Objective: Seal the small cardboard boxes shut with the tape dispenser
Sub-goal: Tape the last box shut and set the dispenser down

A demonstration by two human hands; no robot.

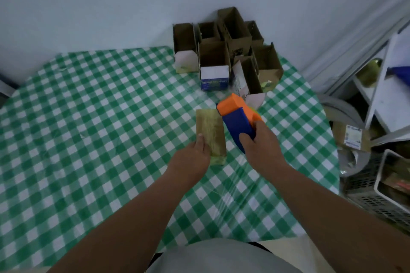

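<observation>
Left hand on closed box, right hand around tape dispenser

Closed cardboard box: one, lying flat on the desk | open cardboard boxes: about eight, clustered at the far edge, exact number hard to tell | tape dispenser: one, orange and blue | left hand: one | right hand: one
</observation>
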